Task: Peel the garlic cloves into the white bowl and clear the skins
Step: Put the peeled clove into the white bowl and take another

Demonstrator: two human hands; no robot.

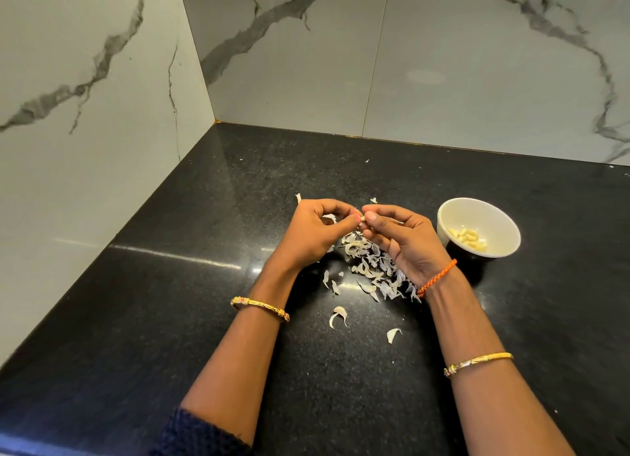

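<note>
Left hand (315, 232) and right hand (400, 239) both pinch one garlic clove (362, 218) above the skin pile (373, 268). One white bowl (477, 227), right, holds roughly eight peeled cloves (468, 238).

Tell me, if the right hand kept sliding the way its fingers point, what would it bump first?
Probably the left hand. The right hand points left, both pinching one garlic clove between their fingertips.

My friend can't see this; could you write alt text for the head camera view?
Both hands, left hand and right hand, pinch one garlic clove above a pile of skins on a black counter. A white bowl of peeled cloves sits right.
</note>
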